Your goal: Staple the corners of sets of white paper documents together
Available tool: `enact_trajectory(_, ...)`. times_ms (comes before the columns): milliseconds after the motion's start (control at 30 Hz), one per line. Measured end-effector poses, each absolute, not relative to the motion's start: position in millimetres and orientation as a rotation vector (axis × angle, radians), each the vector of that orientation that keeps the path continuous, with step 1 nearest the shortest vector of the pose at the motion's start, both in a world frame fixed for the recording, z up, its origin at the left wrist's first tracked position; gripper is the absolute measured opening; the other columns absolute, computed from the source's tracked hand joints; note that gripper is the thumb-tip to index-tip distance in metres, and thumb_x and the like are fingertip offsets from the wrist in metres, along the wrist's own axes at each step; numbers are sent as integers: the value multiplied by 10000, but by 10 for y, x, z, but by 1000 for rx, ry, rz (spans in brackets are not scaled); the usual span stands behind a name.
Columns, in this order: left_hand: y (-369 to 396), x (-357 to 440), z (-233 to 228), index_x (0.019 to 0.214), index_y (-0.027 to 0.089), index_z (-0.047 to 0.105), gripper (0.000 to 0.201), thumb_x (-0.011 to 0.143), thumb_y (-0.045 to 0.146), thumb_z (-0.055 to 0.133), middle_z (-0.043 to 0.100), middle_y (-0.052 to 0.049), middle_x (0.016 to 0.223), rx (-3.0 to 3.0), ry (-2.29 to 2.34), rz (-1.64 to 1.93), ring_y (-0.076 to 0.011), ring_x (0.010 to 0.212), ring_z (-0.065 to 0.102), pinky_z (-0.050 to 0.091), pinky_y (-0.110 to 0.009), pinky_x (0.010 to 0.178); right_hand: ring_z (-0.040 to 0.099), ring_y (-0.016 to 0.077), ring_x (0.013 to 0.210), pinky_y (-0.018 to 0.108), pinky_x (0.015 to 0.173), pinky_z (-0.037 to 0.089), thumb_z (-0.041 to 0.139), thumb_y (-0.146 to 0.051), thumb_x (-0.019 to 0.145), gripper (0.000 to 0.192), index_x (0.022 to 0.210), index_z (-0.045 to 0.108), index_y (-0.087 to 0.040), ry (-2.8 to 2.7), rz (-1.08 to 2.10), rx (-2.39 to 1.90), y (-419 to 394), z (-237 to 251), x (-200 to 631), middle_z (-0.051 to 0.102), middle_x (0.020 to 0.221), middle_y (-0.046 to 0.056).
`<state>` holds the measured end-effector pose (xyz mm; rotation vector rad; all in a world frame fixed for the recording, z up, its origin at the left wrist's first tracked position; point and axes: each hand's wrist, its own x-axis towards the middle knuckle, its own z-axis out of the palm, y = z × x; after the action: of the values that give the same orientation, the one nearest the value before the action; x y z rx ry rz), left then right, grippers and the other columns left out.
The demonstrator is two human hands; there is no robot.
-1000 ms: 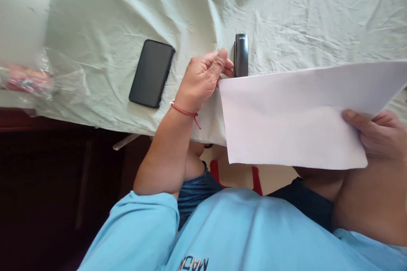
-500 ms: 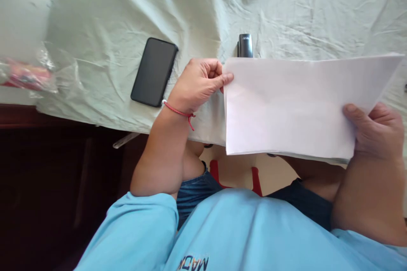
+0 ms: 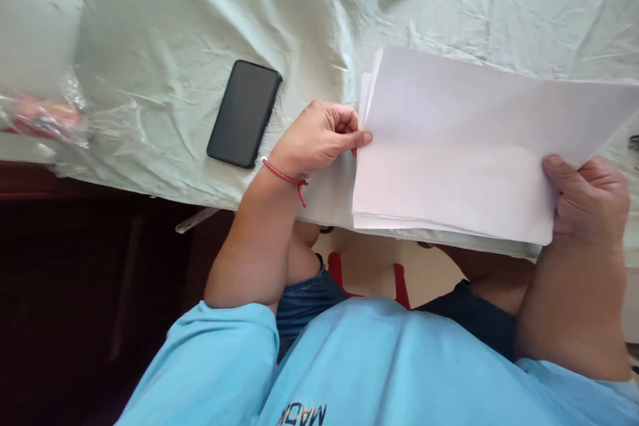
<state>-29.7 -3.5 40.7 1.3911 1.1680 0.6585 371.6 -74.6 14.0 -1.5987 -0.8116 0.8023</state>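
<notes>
Several white sheets of paper (image 3: pixel 464 153) are held up over the near edge of the cloth-covered table. My left hand (image 3: pixel 324 133) pinches their left edge between thumb and fingers. At the right side my right hand (image 3: pixel 589 193) grips the same sheets, thumb on top and fingers underneath. The sheets are slightly fanned, so more than one edge shows at the left and along the bottom. Their upper faces look blank. A black phone (image 3: pixel 244 113) lies on the cloth to the left of my left hand.
A pale green wrinkled cloth (image 3: pixel 164 33) covers the table. Clear plastic wrapping with something reddish inside (image 3: pixel 44 116) lies at the far left. Dark wooden furniture (image 3: pixel 74 279) stands at the lower left. A small dark object (image 3: pixel 634 142) sits at the right edge.
The top of the sheets has tilted and risen, and their edges have spread apart. They now cover the black stapler-like object seen behind them before. Both hands keep their hold.
</notes>
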Motion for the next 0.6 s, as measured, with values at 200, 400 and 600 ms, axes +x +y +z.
enact_trajectory(200, -51, -313, 407, 658, 197, 635, 508, 983, 528, 842, 581, 7, 613, 1404, 1207, 686, -136, 642, 558, 487, -300, 669, 754, 139, 901, 286, 905, 694, 1044, -392, 542, 551, 1026, 887, -182, -800, 786, -1580, -746, 143, 3668, 821, 1049, 61)
enact_trajectory(400, -61, -302, 361, 774, 187, 714, 262, 897, 277, 927, 682, 2, 766, 1368, 1148, 719, -147, 739, 626, 510, -312, 712, 744, 120, 867, 253, 839, 680, 1028, -427, 556, 516, 996, 887, -198, -835, 785, -1613, -752, 178, 3677, 827, 1093, 59)
enact_trajectory(600, -50, -303, 386, 698, 180, 667, 455, 988, 476, 858, 639, 0, 681, 1395, 1196, 695, -136, 694, 605, 512, -284, 660, 727, 155, 841, 379, 909, 708, 1032, -445, 530, 535, 942, 850, -156, -815, 750, -1595, -726, 163, 3656, 809, 1068, 88)
